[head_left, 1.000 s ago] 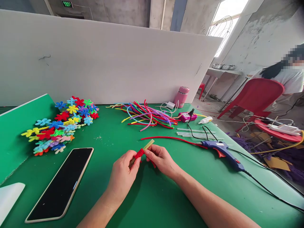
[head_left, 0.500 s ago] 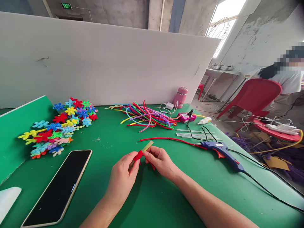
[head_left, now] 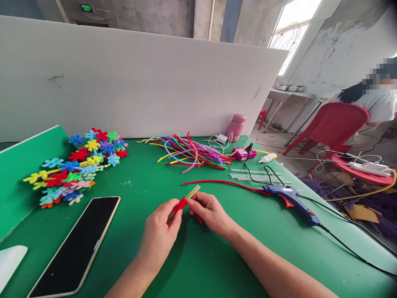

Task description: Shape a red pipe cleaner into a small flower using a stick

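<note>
Between my hands, over the green table (head_left: 214, 252), a red pipe cleaner (head_left: 180, 204) is wound in loops around a flat, pale yellow-green stick (head_left: 192, 192). My left hand (head_left: 159, 225) pinches the stick and the red coils between thumb and fingers. My right hand (head_left: 209, 209) is closed on the red pipe cleaner close to the coils, and a short red end hangs below its fingers. The exact grip under the right fingers is hidden. Beyond the hands lies another red pipe cleaner (head_left: 217, 181), reaching toward the glue gun (head_left: 287, 196).
Fuzzy flowers (head_left: 77, 161) are piled at left, behind a phone (head_left: 77, 244). Loose pipe cleaners (head_left: 195, 151) lie at the back, near a pink bottle (head_left: 236, 126). Clear glue sticks (head_left: 248, 177) and black cables lie right. A person sits on a red chair (head_left: 338, 120) beyond.
Both hands stay almost in place, with the right fingers shifting slightly at the coils. The red loops on the stick have turned a little.
</note>
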A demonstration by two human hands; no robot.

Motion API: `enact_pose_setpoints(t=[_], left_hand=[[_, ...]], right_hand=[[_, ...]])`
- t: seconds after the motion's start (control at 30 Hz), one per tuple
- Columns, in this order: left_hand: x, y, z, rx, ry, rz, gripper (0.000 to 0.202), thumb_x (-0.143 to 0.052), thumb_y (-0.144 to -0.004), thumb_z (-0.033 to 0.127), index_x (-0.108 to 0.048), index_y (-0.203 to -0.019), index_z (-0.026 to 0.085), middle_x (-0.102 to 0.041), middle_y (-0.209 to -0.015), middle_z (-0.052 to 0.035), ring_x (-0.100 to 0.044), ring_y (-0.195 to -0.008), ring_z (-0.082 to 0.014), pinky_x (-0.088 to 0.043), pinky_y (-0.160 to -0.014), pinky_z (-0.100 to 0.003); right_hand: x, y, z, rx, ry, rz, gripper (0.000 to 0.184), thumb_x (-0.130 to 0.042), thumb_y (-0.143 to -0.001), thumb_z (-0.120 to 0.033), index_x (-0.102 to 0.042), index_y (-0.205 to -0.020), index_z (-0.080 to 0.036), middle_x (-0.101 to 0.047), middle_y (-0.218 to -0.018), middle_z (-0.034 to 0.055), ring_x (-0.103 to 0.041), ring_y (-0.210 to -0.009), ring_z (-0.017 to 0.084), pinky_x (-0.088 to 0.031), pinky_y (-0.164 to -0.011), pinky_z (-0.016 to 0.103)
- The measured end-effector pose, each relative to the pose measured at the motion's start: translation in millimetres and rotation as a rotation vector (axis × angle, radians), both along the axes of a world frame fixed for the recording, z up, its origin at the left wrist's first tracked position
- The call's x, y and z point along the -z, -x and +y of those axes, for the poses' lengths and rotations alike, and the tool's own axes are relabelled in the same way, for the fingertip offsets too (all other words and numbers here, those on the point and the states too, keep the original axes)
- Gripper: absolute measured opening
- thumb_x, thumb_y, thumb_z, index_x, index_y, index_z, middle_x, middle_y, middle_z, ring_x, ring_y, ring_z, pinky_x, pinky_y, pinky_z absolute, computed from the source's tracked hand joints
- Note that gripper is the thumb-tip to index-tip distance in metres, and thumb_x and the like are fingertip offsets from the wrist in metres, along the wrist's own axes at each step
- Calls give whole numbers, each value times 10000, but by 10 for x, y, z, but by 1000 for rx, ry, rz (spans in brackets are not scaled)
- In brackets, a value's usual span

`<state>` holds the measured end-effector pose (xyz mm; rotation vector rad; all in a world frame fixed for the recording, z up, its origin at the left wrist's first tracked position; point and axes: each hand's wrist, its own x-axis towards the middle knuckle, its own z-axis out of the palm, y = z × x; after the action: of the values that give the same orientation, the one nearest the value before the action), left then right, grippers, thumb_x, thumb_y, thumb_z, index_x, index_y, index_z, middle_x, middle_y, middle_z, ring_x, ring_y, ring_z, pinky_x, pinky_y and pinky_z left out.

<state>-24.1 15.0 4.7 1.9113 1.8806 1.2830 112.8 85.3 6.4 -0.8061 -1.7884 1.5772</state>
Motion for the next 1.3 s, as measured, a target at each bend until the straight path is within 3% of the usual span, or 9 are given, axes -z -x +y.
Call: enact_pose_setpoints(t=[0.53,0.93,1.3], left_hand=[[-14,0,8,20,-26,-14,178,-457,-791,221,-594,-886,158,-666,-759,-42,-637,-626,-143,-511,-580,-233],[-6,-8,6,-60,-260,430,200,-389,-845,207,-583,-879,170,-635,-672,-25,-594,-587,-140,-469,-571,-257],[8,-8,-6,-33,-202,315,195,-406,-836,210,-573,-927,168,-645,-726,-37,-603,-623,-148,-484,-575,-256]], right_hand=[[-8,-16,-2,5,-8,-7,373,-475,-791,-490,-477,-649,-145,-442,-550,-44,-362,-425,45,-290,-407,184],[13,18,-49,92,-49,3,369,-492,-773,-505,-518,-702,-144,-485,-573,-25,-382,-421,48,-312,-389,177],[-15,26,-101,175,-102,-30,367,-469,-789,-482,-501,-628,-154,-460,-513,-30,-375,-396,56,-300,-380,187]])
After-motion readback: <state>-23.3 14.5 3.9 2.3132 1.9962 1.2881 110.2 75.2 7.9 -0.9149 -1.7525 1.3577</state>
